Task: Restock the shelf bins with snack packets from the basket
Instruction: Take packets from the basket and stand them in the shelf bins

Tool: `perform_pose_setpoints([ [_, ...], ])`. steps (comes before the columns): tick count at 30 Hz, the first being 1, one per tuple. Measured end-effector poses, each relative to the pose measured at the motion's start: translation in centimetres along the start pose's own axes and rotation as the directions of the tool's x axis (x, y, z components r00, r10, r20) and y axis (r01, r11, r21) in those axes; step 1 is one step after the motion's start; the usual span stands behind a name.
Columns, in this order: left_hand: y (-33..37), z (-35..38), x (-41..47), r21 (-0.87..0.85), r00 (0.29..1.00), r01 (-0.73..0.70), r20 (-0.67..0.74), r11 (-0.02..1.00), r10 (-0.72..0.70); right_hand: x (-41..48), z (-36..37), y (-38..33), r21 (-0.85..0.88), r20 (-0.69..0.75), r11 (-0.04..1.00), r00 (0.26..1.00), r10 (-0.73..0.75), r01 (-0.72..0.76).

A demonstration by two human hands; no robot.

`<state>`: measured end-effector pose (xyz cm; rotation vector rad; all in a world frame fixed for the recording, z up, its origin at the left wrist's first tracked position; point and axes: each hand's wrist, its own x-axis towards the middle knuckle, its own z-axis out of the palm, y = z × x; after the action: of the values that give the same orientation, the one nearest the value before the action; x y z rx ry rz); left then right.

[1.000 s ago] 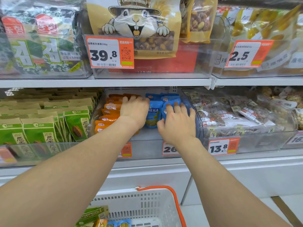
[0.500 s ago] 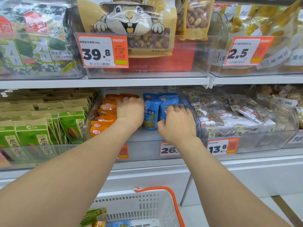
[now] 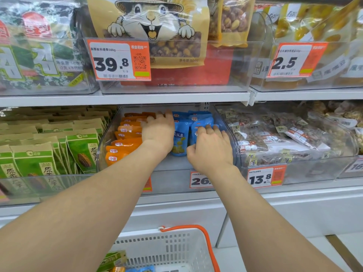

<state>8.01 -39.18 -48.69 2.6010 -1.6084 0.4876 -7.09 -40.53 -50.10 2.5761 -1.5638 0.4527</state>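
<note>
A clear shelf bin on the middle shelf holds a row of orange packets on its left and blue packets on its right. My left hand lies on the rear orange packets, fingers stretched forward beside the blue row. My right hand is on the right-hand blue packets, its fingers bent over their top edges and its thumb low at the front. The white basket with an orange handle sits below, with a green packet and bits of orange and blue packets in it.
Green packets fill the bin to the left, and clear bags of nuts the bin to the right. The upper shelf hangs close above, with large nut bags and price tags on it.
Both hands stay in the same bin. My right hand's fingers have bent more over the tops of the blue packets, and my left hand has shifted slightly along the orange row.
</note>
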Motion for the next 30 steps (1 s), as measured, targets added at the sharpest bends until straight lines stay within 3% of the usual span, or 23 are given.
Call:
perform_pose_setpoints([
  [5,0.4,0.6,1.0,0.000,0.984,-0.157,0.085,0.988,0.156,0.3,0.3,0.1,0.008,-0.001,1.000,1.000,0.003,-0.003],
  [17,2.5,0.2,1.9,-0.013,0.974,-0.178,0.142,0.984,0.178,0.4,0.4,0.2,0.042,-0.019,0.999,1.000,0.000,0.000],
  [26,1.7,0.7,1.3,-0.096,0.983,-0.181,-0.040,0.979,0.178,0.3,0.6,0.2,0.043,-0.045,0.999,0.999,0.009,-0.007],
  [30,0.0,-0.7,-0.8,-0.142,0.954,-0.222,-0.238,0.965,0.185,-0.5,-0.3,-0.1,0.027,-0.196,0.998,0.979,-0.051,0.057],
])
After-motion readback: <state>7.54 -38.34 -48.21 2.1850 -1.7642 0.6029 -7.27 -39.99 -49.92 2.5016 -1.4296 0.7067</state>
